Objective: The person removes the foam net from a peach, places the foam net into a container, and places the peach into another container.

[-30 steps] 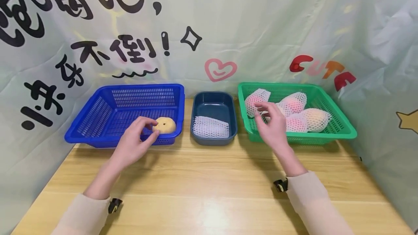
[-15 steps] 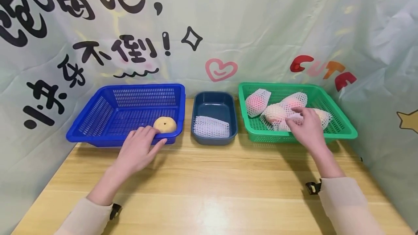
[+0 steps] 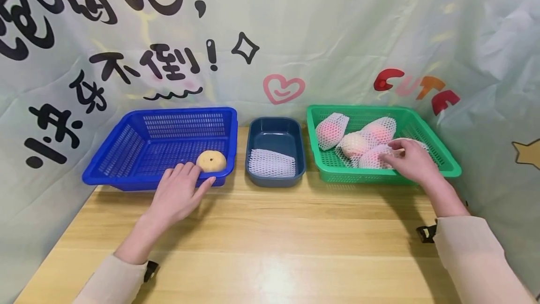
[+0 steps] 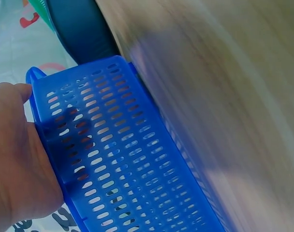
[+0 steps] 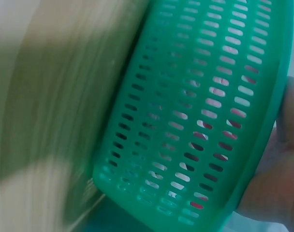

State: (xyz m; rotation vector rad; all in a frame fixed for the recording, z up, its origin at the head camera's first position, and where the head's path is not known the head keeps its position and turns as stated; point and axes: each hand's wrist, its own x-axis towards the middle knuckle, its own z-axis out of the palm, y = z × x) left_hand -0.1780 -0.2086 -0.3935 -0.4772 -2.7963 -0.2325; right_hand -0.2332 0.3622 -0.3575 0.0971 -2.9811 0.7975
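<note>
My left hand [image 3: 177, 191] rests on the front rim of the blue basket [image 3: 90, 178], fingers over the rim and thumb stretched along the outside. Just beyond those fingers sits a bare, round yellow fruit [image 3: 211, 161] with a dark pit on top. My right hand [image 3: 415, 163] is over the green basket [image 3: 451, 171], thumb and fingers apart above a yellowish fruit in a foam net [image 3: 415, 142], which it mostly hides. Close to the thumb lies a pink netted fruit [image 3: 373, 158]. The right wrist view shows the green basket's slotted side, with the hand at its rim.
Between the baskets stands a dark blue tub [image 3: 276, 182] holding a flattened white foam net [image 3: 272, 163]. Other netted fruits [image 3: 332, 131] lie in the green basket. A wooden table [image 3: 270, 238] runs in front, and a printed cloth [image 3: 337, 22] hangs behind.
My left hand has come away from the yellow fruit and down onto the blue basket's rim. My right hand has moved rightward over the green basket, from its left side to the right-hand fruits.
</note>
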